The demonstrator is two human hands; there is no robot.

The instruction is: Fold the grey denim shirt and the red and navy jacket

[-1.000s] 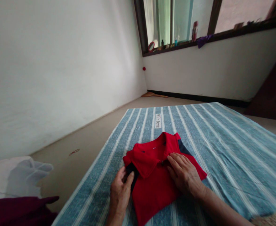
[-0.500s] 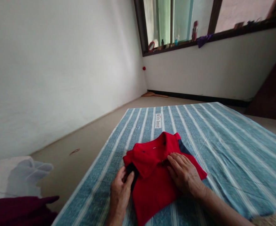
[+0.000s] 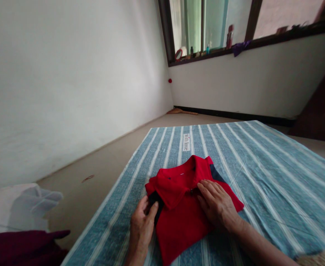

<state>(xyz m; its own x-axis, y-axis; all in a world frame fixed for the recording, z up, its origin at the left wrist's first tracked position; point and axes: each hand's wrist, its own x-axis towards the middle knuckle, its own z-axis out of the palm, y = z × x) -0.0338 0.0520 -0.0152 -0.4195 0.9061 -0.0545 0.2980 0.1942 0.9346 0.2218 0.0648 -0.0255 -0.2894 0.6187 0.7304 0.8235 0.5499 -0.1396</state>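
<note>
A folded red shirt [image 3: 179, 221] with a collar and dark navy shoulder patches lies on a blue striped cloth [image 3: 118, 199] that covers the table. At its left edge, my left hand [image 3: 143, 225] closes thumb and fingers on the navy shoulder part. My right hand [image 3: 216, 203] lies flat on the shirt's right front, fingers stretched out beside the collar opening and the small zip pull. A printed "With love" label [image 3: 186, 142] shows on the cloth beyond the collar. The shirt's underside is hidden.
White and maroon fabric [image 3: 24, 244] is heaped at the lower left, beside the table. A broom [image 3: 183, 111] lies on the floor near the far corner. The window sill holds a mirror [image 3: 178, 55], a bottle [image 3: 229, 37] and a purple cloth [image 3: 240, 48].
</note>
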